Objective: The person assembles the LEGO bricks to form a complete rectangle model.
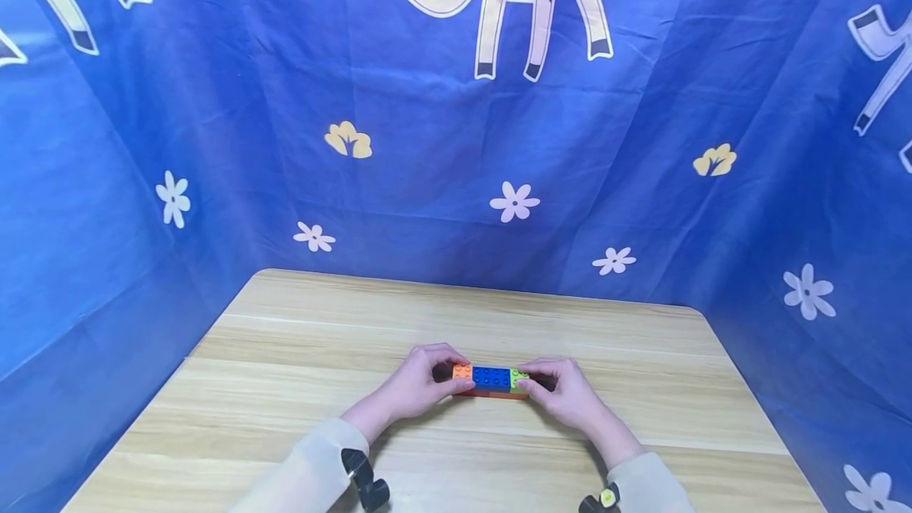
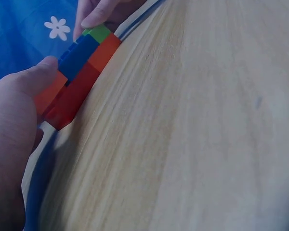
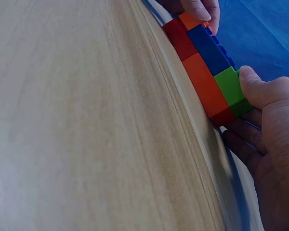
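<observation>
A two-layer row of toy building bricks rests on the table. On its upper layer sit an orange brick [image 1: 462, 373] at the left, a longer blue brick [image 1: 492, 378] in the middle and a green brick [image 3: 231, 89] at the right. Below them lie a red brick [image 2: 77, 96] and a red-orange brick [image 3: 204, 86], end to end. My left hand [image 1: 420, 382] pinches the orange end between thumb and fingers. At the other end, my right hand [image 1: 570, 390] pinches the green brick, its thumb on the near side. Some fingertips are hidden behind the bricks.
The wooden table [image 1: 321, 323] has rounded far corners. A blue cloth [image 1: 427, 180] with flowers and animal figures hangs behind it and along both sides. Black straps with small devices [image 1: 366, 481] sit on both wrists.
</observation>
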Tool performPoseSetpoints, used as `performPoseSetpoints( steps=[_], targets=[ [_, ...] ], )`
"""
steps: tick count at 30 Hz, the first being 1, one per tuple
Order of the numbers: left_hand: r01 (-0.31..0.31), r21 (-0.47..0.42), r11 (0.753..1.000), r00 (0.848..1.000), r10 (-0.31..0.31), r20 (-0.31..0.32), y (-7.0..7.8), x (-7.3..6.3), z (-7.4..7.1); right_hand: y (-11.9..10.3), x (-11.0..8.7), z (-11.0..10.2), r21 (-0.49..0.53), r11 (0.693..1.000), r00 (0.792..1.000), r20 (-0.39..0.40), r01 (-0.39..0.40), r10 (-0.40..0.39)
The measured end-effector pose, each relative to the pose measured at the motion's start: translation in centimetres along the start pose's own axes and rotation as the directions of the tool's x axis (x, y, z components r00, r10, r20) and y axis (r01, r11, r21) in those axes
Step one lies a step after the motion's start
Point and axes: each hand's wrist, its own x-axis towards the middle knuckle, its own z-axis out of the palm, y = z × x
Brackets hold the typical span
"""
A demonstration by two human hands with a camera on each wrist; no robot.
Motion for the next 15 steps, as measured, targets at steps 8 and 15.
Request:
performPoseSetpoints(
  steps=[8, 15],
  targets=[
    [-0.001, -0.022, 1.000, 0.999, 0.001, -0.034, -0.33, -0.12, 0.36, -0.22, -0.01, 0.06, 0.008, 1.000, 1.000, 0.000, -0.010, 0.010],
    [0.002, -0.073, 0.997, 0.999, -0.005, -0.041, -0.50, -0.16, 0.70, -0.19, -0.09, 0.00, -0.016, 1.000, 1.000, -0.010, -0.026, 0.026]
  ],
)
